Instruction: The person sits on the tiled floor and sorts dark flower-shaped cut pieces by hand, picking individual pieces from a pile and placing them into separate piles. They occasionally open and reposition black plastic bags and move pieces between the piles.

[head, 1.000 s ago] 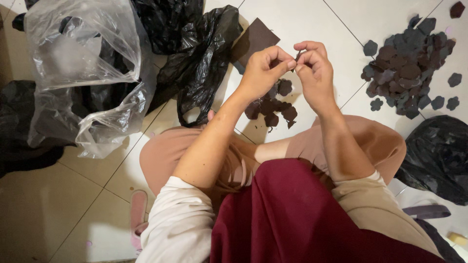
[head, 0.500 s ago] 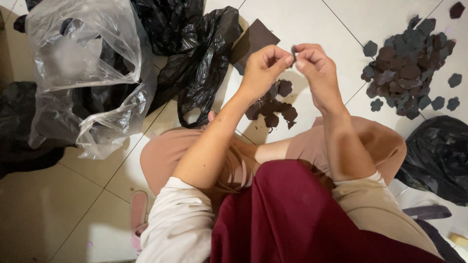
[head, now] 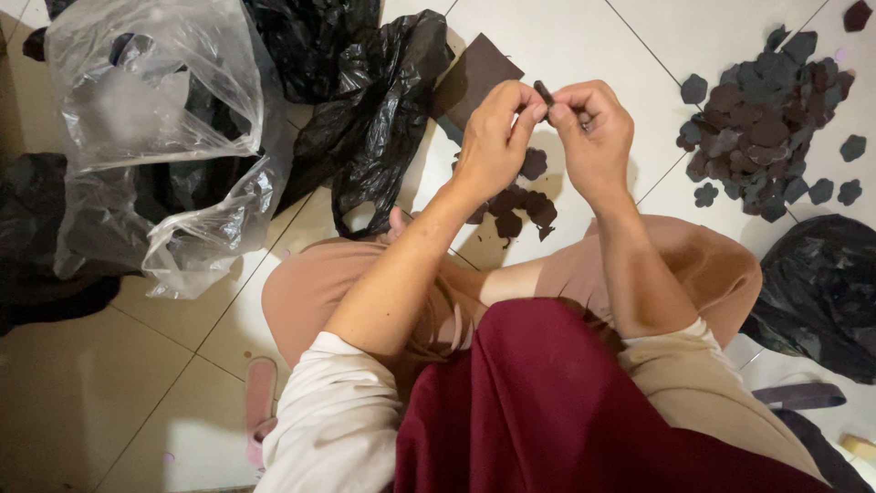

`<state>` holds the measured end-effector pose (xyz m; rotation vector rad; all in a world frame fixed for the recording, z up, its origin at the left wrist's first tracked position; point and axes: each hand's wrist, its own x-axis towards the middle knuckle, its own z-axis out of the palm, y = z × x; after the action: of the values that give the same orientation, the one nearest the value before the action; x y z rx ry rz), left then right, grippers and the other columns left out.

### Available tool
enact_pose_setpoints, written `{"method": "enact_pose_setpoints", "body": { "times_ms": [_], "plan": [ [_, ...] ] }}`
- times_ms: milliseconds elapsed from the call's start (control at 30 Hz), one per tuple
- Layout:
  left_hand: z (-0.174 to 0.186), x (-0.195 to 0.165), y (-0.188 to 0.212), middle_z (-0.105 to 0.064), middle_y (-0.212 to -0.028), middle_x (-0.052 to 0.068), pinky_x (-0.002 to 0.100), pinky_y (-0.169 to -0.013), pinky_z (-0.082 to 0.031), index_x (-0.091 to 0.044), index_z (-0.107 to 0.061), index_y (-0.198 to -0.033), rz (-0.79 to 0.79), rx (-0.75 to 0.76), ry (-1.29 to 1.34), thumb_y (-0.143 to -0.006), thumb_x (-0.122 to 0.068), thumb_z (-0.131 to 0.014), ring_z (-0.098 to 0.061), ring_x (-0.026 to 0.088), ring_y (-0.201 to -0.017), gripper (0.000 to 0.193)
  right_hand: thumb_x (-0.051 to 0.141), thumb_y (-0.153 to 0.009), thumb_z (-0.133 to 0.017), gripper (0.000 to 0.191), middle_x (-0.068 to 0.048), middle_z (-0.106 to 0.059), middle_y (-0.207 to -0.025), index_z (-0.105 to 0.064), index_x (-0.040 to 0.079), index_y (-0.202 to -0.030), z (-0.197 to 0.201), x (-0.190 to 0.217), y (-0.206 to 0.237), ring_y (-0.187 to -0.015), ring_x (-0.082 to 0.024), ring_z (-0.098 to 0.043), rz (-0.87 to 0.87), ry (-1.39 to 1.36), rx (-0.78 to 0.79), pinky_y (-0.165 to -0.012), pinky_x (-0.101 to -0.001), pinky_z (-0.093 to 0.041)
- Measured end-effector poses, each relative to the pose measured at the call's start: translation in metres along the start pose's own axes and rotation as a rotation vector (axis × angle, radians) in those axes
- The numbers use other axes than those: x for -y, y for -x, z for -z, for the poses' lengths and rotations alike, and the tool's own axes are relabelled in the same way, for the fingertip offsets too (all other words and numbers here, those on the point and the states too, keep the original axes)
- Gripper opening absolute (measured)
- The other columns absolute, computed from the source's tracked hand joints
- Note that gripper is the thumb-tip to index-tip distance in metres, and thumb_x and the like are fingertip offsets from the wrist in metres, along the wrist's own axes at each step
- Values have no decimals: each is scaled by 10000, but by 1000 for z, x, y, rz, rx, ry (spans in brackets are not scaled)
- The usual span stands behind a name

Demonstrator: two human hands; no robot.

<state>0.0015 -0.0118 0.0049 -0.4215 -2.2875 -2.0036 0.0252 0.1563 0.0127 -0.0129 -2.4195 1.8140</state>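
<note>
Fingertips of the left hand (head: pixel 493 137) and right hand (head: pixel 593 137) are pinched together on a small dark cutout piece (head: pixel 544 91), held above a floor pile of similar pieces (head: pixel 516 205), where it could be lost if dropped.

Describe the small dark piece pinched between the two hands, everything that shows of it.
The small dark piece is a thin, dark brown scrap that looks like felt or foam. Only its top end shows, poking up between the fingertips. The left hand and right hand pinch it from either side, raised above the tiled floor. Its full outline is hidden by the fingers.
</note>
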Motion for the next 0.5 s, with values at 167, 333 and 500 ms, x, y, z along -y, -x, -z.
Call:
{"method": "enact_pose_setpoints", "body": {
  "times_ms": [167, 333, 500],
  "plan": [
    [-3, 0, 0, -660, -919, 96, 324, -752, -533, -9, -606, -998, 70, 15, 124, -1015, -122, -636, -637, 205, -810, 117, 110, -1104, -585, 144, -59, -666, -1172, -611, 4, -1199, 5, -10, -5, -1048, -103, -649, -287, -314, 33, -989, -295, -586],
    [-5, 0, -1, -658, -873, 66, 289, -710, -521, -16, -626, -984, 153, 22, 184, -1000, -137, -651, -623, 150, -770, 124, 140, -1100, -537, 193, -53, -637, -1225, -596, 20, -1240, 7, -23, -9, -1090, -117, -637, -351, -331, -4, -1011, -339, -608],
    [7, -6, -6, -614, -870, 39, 298, -751, -476, -24, -636, -1023, 205, 76, 431, -1048, -145, -645, -559, 135, -802, 124, 130, -1028, -549, 97, -100, -655, -1221, -578, 59, -1087, 21, -19, -25, -1041, -182, -647, -473, -516, -101, -966, -380, -625]
  ]
}}
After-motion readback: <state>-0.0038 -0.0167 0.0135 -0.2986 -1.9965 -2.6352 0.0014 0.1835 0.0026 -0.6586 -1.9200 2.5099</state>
